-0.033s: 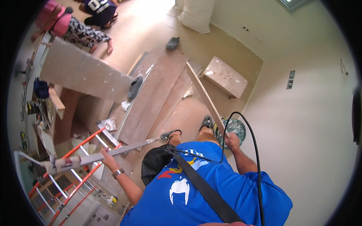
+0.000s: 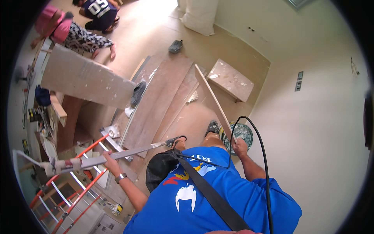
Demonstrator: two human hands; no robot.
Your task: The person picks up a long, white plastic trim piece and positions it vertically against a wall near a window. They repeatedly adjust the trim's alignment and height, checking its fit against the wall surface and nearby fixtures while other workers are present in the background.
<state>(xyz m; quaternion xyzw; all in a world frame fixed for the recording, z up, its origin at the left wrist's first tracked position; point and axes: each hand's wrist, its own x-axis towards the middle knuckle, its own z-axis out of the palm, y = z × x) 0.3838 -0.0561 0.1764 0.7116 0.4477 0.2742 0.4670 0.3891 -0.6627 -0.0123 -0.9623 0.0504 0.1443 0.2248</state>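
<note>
My left hand (image 2: 112, 164) is closed around a long grey pole (image 2: 128, 152). Its far left end is thick and wrapped, with a bent white piece beyond it. The other end reaches toward my left foot. My right hand (image 2: 240, 146) grips the lower end of a long, narrow wooden board (image 2: 211, 100), which slants up and away to the left. Beside that hand stands a paint-spattered round bucket (image 2: 243, 136), partly behind the board. A black cable (image 2: 264, 156) loops past my right arm.
An orange-and-silver ladder (image 2: 74, 194) lies at the lower left. Brown panels (image 2: 150, 105) cover part of the floor. A spattered low bench (image 2: 230, 80) stands near the right wall, a large pale board (image 2: 85, 76) at left. Two people (image 2: 68, 29) (image 2: 102, 13) crouch or bend at the upper left.
The pole's wrapped left end has shifted slightly left and up. The person in the dark shirt has moved a little. Both my hands keep their holds.
</note>
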